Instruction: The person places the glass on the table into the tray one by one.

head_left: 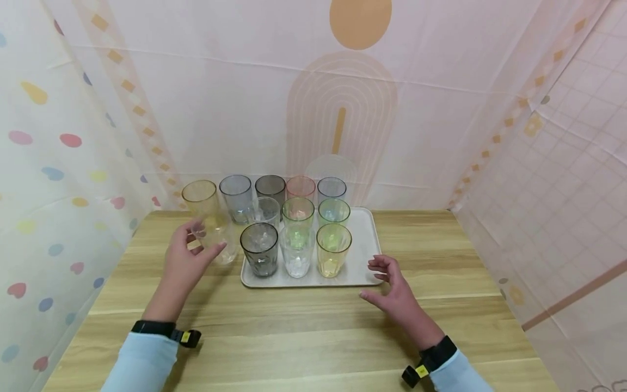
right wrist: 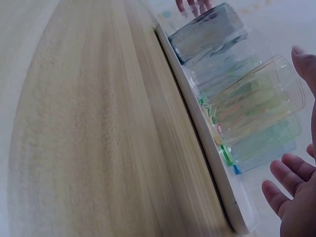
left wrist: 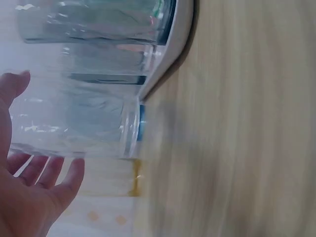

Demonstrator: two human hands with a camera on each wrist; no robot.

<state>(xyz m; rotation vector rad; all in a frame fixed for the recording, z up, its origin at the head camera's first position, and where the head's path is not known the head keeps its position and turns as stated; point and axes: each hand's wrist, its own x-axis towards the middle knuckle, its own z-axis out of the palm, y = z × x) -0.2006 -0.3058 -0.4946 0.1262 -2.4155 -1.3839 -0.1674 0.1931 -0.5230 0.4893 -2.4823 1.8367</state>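
While the left hand has its fingers and thumb clamped around a clear glass just beyond the tray's left edge, the right hand hovers by the near right corner of the tray, its thumb and fingers spread apart. Whether the base of the held glass touches the wooden table cannot be told.

Beyond that glass, an amber glass and a blue-grey glass stand at the far left, outside the tray. On the tray, the near row runs from left to right: a smoky glass, a colourless glass and a yellow glass. Behind them are a shorter-looking see-through glass and two green glasses. The far row has a dark glass, a pink glass and a blue-rimmed glass. A patterned curtain hangs behind the table.
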